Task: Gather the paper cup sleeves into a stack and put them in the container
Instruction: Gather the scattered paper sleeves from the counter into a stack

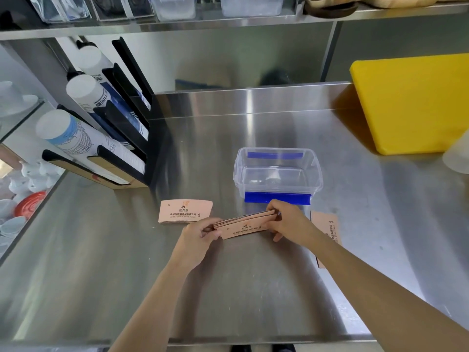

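Observation:
A small stack of pinkish-brown paper cup sleeves (245,224) stands on its long edge on the steel counter, held at both ends. My left hand (203,232) grips its left end and my right hand (286,221) grips its right end. More flat sleeves (185,212) lie to the left of my hands, and other sleeves (326,227) lie to the right, partly hidden by my right forearm. The clear plastic container (314,168) with blue clips stands just behind my hands, with no sleeves in it.
A black rack of paper cup stacks (109,128) stands at the left. A yellow cutting board (416,102) leans at the back right, a translucent tub (456,156) beside it. A steel shelf (228,24) runs overhead. The counter's front edge (253,339) is close to me.

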A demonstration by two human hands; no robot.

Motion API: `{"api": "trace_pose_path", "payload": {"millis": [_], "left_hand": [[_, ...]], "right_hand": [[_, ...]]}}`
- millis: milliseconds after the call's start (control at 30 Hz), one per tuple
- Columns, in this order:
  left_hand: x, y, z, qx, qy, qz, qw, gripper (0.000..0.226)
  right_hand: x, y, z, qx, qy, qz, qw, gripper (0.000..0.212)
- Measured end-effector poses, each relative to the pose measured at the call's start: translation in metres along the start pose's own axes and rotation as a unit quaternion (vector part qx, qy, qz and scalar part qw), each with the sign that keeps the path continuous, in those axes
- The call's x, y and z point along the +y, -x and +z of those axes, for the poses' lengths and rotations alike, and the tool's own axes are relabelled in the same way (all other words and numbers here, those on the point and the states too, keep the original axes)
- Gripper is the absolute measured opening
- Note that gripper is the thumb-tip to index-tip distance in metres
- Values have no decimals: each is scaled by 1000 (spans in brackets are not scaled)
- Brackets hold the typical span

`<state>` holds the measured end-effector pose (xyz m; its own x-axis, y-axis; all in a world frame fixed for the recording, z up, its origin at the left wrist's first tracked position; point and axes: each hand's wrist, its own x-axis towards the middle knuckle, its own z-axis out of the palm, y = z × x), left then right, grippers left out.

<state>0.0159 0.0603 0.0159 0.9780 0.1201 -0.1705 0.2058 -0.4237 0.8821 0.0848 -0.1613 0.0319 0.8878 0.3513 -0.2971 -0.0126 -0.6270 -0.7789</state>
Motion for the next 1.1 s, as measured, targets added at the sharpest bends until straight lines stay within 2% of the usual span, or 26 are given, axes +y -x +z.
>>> {"api": "trace_pose_path", "payload": {"millis": [167, 333, 433, 467, 533, 600, 633, 733, 800, 900, 1000, 1100], "left_hand": [[3, -1, 10, 35, 17, -10, 999, 40], [10, -6, 19, 41, -1, 9, 999, 37], [10, -8, 22, 38, -3, 7, 999, 33], [10, -9, 22, 39, -3, 6, 999, 31], [9, -10, 22, 40, -7, 6, 999, 29], [7, -12, 22, 37, -15, 10, 999, 24], [6, -12, 22, 37, -15, 9, 999, 23], [7, -12, 24, 39, -3, 3, 999, 29], [9, -12, 24, 37, -3, 4, 999, 28], [9, -12, 24, 35, 2, 6, 999, 22], [8, -12, 25, 35, 0, 1, 999, 16], [6, -11, 24, 39, -1, -2, 999, 13]], "right_hand": [[5, 2, -1, 15, 13, 8, 1000, 15], [17, 8, -13, 50, 25, 1, 998, 32], [25, 19, -31, 84, -1, -27, 996, 25], [31, 21, -37, 75, 28, -29, 996, 22], [42, 22, -47, 40, 171, -24, 984, 25], [49, 21, -53, -2, 306, 8, 952, 44], [52, 22, -56, -26, 339, 35, 940, 57], [58, 29, -66, -77, 330, 100, 935, 89], [60, 30, -64, -50, 346, 121, 929, 95], [62, 24, -53, 16, 356, 153, 922, 83], [56, 23, -50, 19, 166, 170, 971, 56], [43, 27, -51, -11, 12, 145, 989, 12]]}}
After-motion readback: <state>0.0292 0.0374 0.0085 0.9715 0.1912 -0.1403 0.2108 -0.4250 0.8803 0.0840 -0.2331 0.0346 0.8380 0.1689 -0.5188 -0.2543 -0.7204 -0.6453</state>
